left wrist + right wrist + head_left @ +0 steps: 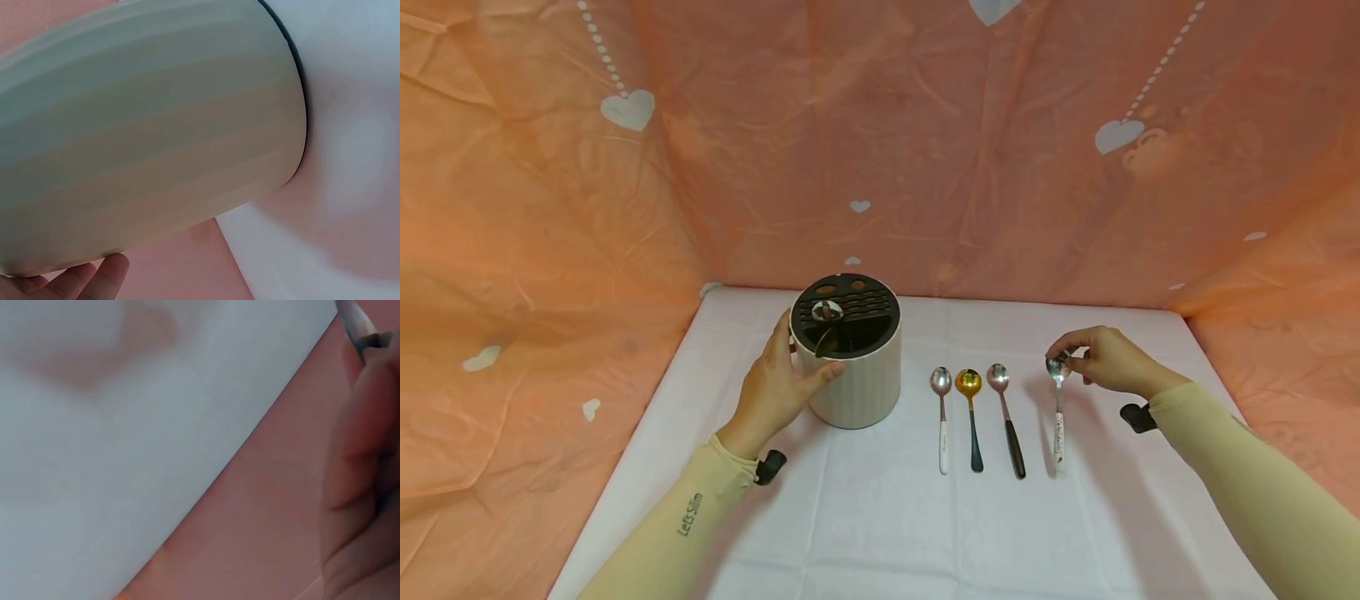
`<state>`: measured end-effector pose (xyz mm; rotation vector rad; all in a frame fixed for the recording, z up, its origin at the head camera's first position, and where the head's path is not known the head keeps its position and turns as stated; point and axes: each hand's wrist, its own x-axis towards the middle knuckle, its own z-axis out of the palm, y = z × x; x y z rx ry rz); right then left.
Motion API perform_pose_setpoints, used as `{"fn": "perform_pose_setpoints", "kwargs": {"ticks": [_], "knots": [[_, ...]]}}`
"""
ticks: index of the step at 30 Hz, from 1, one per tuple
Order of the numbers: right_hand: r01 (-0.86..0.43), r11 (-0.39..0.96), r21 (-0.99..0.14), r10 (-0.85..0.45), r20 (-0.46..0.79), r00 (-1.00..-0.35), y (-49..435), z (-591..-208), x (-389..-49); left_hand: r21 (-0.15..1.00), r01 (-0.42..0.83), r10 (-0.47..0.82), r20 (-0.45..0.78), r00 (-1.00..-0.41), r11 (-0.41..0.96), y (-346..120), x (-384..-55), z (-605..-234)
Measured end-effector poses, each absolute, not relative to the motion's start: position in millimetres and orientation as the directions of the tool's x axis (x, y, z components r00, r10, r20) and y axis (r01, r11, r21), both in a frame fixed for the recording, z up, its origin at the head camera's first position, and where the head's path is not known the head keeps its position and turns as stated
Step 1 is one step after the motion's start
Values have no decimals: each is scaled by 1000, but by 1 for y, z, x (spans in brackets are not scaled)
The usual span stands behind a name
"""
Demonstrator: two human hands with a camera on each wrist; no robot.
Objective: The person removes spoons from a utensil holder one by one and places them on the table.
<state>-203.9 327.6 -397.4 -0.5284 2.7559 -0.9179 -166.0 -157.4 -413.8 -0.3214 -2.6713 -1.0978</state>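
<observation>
My left hand (775, 379) holds the ribbed, cream-coloured utensil holder (857, 392) at its left side, thumb across the front and fingers round the back. Its fingertips (111, 275) lie against the wall in the left wrist view. From the black slotted top rises one spoon bowl (827, 311), with a second spoon (826, 342) in the larger front opening. On the right, my right hand (1108, 362) pinches a spoon with a white patterned handle (1059, 442) by its bowl, the handle pointing toward me. Part of that bowl (357, 322) shows in the right wrist view.
Between the holder and my right hand three spoons lie in a row: one white-handled (943, 433), one with a gold bowl (968, 383), one black-handled (1013, 446). A white cloth (880, 525) covers the table. Orange sheets with hearts (940, 167) hang at the back and sides.
</observation>
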Motion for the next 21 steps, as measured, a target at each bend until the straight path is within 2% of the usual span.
{"fn": "perform_pose_setpoints", "kwargs": {"ticks": [11,21], "knots": [[-320,722,-614,-460,-81,-884,323,-414,-215,670,281,114,283,-952,687,-155,-167,-415],[-292,731,-617,-456,-124,-881,313,-428,-219,663,269,106,276,-955,698,-157,-167,-413]]}}
